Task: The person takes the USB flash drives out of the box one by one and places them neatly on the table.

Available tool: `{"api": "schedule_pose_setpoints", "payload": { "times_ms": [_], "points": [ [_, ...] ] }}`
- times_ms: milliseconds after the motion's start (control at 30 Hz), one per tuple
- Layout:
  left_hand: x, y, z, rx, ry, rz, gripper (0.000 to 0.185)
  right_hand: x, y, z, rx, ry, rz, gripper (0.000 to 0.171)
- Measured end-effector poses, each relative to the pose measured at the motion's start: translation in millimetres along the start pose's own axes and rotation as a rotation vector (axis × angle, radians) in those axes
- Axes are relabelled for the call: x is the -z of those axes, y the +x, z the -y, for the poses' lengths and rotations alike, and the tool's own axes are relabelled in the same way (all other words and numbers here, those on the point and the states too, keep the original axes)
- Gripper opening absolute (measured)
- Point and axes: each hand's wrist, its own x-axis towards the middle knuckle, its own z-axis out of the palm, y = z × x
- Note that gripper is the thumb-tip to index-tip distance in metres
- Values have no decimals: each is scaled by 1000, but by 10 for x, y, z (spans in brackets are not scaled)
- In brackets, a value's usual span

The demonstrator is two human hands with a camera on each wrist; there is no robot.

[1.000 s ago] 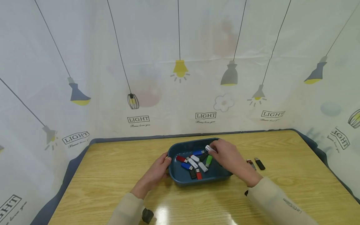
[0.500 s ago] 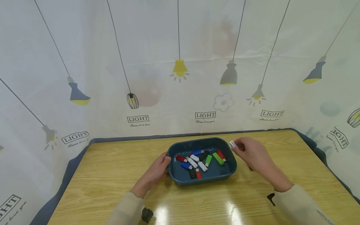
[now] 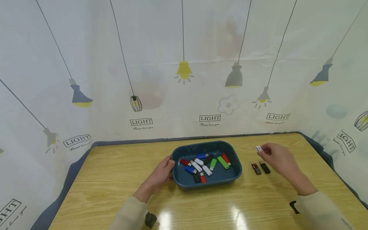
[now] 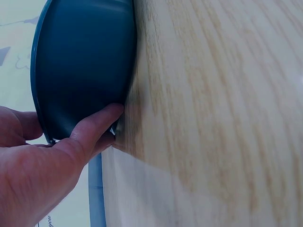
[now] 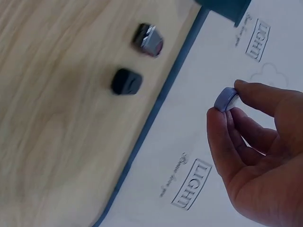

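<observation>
White USB stick [image 3: 259, 148] in right hand [image 3: 277, 157] fingers, above table's [image 3: 115, 179] open right side.

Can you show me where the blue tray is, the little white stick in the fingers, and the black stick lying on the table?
blue tray [image 3: 234, 158], head view, right rim.
white stick [image 3: 259, 148], head view, its middle.
black stick [image 3: 265, 167], head view, its middle.

A light wooden table with a glossy grained top [image 3: 115, 179] stands inside a white fabric backdrop [image 3: 161, 38], printed with hanging lamps and the word "LIGHT". A dark blue-grey hem [image 3: 135, 141] runs along the table's far edge.
</observation>
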Motion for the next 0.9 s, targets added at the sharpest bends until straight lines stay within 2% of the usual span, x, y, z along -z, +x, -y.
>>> {"api": "schedule_pose_setpoints", "payload": {
  "times_ms": [367,600,833,900],
  "points": [
    [3,-9,-4,-1,4,1,54,25,-47,-342,-107,-27,67,37],
    [8,1,4,-3,-1,8,54,-14,-68,-497,-116,-55,108,36],
    [8,11,2,-3,-8,14,54,-112,-78,-607,-134,-51,133,26],
    [7,9,4,-6,-11,16,54,-142,-83,-622,-135,-52,132,29]
  ]
}}
